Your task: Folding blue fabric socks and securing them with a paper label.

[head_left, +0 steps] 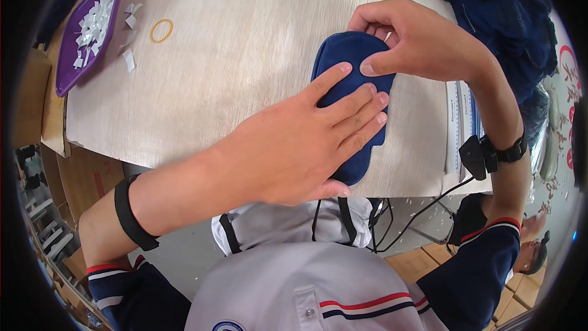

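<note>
A dark blue fabric piece (346,49) with a rounded far end lies on the pale wooden table (233,37). It looks layered or folded, and its exact kind cannot be made out. My left hand (300,138) rests flat across it, fingers spread, with the thumb near the table's front edge. At the far right edge of the fabric, my right hand (425,43) pinches it, thumb on top and the other fingers curled behind. The left palm and fingers hide much of the fabric's middle.
A purple tray (71,76) of small white pieces stands at the left, with loose white pieces (128,60) beside it. Nearby lies a yellow rubber band (152,29). Dark blue cloth (490,12) is heaped at the far right. White strips (453,125) lie by my right forearm.
</note>
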Demonstrator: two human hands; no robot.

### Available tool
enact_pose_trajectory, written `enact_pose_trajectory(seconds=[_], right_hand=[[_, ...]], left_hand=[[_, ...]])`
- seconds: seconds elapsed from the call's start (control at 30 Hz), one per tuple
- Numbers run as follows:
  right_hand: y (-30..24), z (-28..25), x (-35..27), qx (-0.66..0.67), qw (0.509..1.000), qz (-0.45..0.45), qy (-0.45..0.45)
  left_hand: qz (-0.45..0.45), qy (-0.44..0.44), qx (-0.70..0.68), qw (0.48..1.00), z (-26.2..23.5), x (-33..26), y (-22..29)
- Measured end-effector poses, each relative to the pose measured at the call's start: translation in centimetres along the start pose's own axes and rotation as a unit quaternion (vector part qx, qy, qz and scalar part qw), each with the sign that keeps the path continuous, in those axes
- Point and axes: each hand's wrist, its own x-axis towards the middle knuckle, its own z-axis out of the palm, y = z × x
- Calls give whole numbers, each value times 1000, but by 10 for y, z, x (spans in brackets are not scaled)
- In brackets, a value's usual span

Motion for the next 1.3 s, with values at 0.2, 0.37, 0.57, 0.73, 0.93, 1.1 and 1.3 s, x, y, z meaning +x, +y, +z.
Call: enact_pose_trajectory(seconds=[0.2, 0.37, 0.57, 0.73, 0.93, 1.1, 1.3], right_hand=[[9, -7, -1, 118, 991, -33, -45], [7, -3, 7, 26, 996, -52, -71], [8, -12, 3, 69, 993, -40, -90], [17, -9, 8, 99, 993, -54, -36], [15, 6, -7, 122, 990, -52, 45], [3, 28, -15, 61, 987, -81, 126], [-6, 89, -44, -220, 907, -203, 294]], left_hand=[[46, 78, 12, 996, 0, 2, -2], [63, -21, 58, 996, -12, 1, -5], [74, -30, 70, 994, -15, 0, 1], [70, -11, 67, 995, -11, 0, -6], [72, -18, 77, 994, -9, 5, -6], [79, -12, 58, 995, 1, -3, -10], [142, -79, 42, 986, 1, -10, -18]])
